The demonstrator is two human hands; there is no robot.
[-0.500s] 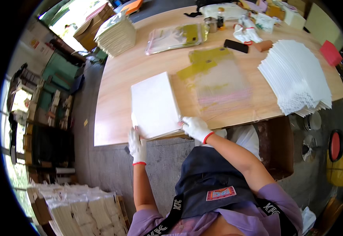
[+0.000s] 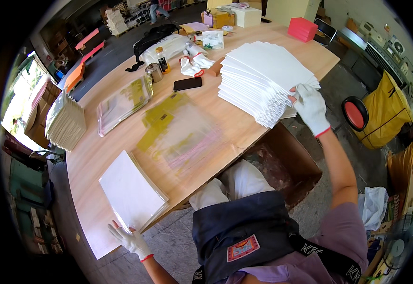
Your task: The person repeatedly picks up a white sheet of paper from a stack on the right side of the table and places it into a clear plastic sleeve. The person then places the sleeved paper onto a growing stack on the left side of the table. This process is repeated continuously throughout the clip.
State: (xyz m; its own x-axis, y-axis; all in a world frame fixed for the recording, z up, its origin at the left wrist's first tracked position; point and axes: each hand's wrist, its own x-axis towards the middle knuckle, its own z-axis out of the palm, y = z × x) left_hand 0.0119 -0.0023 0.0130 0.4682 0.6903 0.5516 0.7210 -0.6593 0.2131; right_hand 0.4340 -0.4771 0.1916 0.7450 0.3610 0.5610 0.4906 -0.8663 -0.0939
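My left hand [image 2: 131,241], in a white knit glove with a red cuff, is at the near corner of a neat stack of white sheets [image 2: 133,189] with clear plastic along its edge. Its fingers are spread, with bare tips at the corner. Over to the right, my gloved right hand [image 2: 311,110] reaches the near right edge of a fanned pile of white sheets [image 2: 268,66]. Its bare thumb and fingertip touch the sheets, a little apart. Between the piles lie clear plastic sleeves [image 2: 187,132] with yellow-green printing.
Farther back are more plastic sleeves [image 2: 125,104], a phone [image 2: 187,84], a metal can [image 2: 154,73], a bottle [image 2: 162,60] and spare gloves [image 2: 194,64]. A tall paper stack [image 2: 66,120] stands left. An open cardboard box [image 2: 287,165] sits below the front edge.
My right hand has left the neat white stack and moved to the fanned pile. My left hand has opened at the stack's corner. The view has turned right.
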